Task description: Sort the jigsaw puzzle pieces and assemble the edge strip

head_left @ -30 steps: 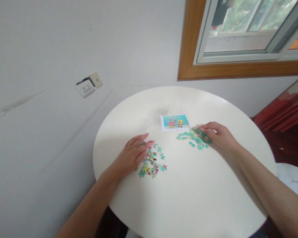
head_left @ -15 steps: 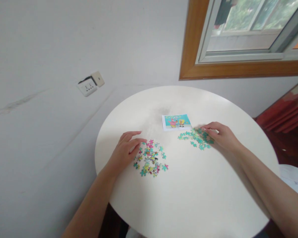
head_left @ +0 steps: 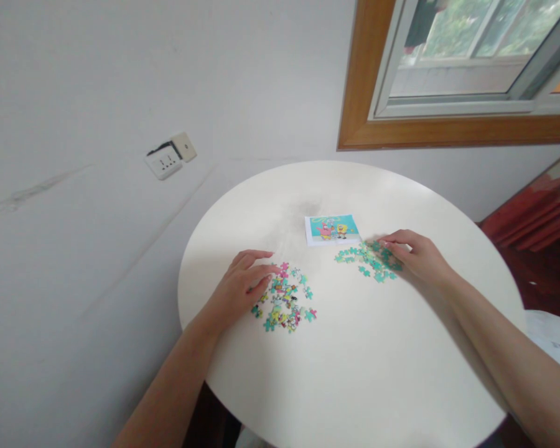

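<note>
My left hand (head_left: 241,283) is over the left edge of a mixed pile of jigsaw puzzle pieces (head_left: 282,305) in green, yellow, pink and white. Its fingers are stretched out and apart, the tips above a pink piece (head_left: 284,269), and I see nothing held in them. On the right, my right hand (head_left: 415,252) rests at a spread of mostly green puzzle pieces (head_left: 368,258). Thumb and forefinger come together at the upper edge of this group; what is between them, if anything, is too small to make out.
A printed picture card (head_left: 332,230) with two cartoon figures on turquoise lies between and behind the piles. Everything sits on a round white table (head_left: 354,348). Past its far edge are a wall with a socket (head_left: 164,162) and a wood-framed window (head_left: 448,132).
My left hand has shifted slightly right, further over the mixed pile, its thumb now covering some pieces. My right hand has stayed in place.
</note>
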Tool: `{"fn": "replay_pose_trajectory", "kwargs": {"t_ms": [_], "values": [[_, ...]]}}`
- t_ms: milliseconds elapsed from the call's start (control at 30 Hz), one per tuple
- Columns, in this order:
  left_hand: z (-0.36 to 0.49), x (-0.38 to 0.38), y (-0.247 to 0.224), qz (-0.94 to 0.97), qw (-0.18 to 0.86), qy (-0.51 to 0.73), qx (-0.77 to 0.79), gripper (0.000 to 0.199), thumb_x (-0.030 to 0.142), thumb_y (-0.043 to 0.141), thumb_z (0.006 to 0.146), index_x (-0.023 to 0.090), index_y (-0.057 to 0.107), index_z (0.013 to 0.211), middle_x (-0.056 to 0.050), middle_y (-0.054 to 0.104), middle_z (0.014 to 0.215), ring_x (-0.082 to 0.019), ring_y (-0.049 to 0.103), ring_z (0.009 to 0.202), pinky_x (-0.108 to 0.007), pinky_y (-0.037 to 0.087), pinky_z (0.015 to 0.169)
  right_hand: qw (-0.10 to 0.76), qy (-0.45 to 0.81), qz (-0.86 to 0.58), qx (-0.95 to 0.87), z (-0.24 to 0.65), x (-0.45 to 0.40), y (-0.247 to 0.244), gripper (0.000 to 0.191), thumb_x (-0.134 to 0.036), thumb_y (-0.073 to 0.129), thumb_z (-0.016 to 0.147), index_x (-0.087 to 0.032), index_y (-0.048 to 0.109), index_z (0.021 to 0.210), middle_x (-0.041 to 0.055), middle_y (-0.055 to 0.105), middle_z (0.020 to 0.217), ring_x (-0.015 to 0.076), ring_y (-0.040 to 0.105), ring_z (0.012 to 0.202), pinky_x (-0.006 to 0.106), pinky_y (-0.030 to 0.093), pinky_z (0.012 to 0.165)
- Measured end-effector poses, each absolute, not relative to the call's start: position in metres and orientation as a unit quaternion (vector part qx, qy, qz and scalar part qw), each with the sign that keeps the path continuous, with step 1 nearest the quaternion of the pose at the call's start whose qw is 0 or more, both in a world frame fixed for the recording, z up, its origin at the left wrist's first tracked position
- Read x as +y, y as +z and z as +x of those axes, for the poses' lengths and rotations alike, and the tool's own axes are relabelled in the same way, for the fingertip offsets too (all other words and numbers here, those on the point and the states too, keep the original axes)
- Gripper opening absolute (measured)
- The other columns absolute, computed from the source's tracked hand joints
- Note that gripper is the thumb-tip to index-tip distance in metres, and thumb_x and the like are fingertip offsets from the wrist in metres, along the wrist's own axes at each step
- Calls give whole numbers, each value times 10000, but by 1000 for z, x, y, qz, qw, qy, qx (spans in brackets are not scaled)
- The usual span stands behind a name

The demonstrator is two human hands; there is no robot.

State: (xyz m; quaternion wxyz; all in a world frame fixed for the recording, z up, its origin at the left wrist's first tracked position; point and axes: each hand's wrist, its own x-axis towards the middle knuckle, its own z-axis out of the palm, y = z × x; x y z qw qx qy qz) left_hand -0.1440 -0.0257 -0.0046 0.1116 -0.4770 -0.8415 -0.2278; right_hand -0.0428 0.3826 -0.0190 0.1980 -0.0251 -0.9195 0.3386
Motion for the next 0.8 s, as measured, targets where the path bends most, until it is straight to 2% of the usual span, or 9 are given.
{"fn": "replay_pose_trajectory", "kwargs": {"t_ms": [333,533,667,800], "values": [[-133,-16,0,-521,55,-192,-830,338,212,491,963,304,618,1263,-64,521,1359,-241,445,1254,-433,383,1077,186,334,-16,-924,-43,383,-17,272,-383,544,891,-221,754,950,86,730,959,279,652,926,427,493,832],[-125,-10,6,-560,61,-107,-819,408,250,446,976,287,526,1374,-40,372,1542,-271,302,1406,-466,288,1152,197,338,-21,-920,-43,381,-15,264,-373,551,882,-218,758,939,86,731,937,273,657,899,422,503,818],[-125,-5,6,-599,60,-62,-796,450,278,422,991,238,440,1439,-17,432,1521,-251,268,1445,-473,176,1207,198,339,-18,-919,-43,380,-14,259,-371,556,880,-220,760,938,89,732,936,272,657,895,426,504,811],[-126,2,11,-617,53,-47,-784,471,289,409,998,183,404,1457,-23,479,1489,-226,310,1432,-446,157,1220,206,343,-9,-917,-43,380,-13,248,-354,559,875,-222,761,929,86,733,914,268,658,871,422,506,793]]}}
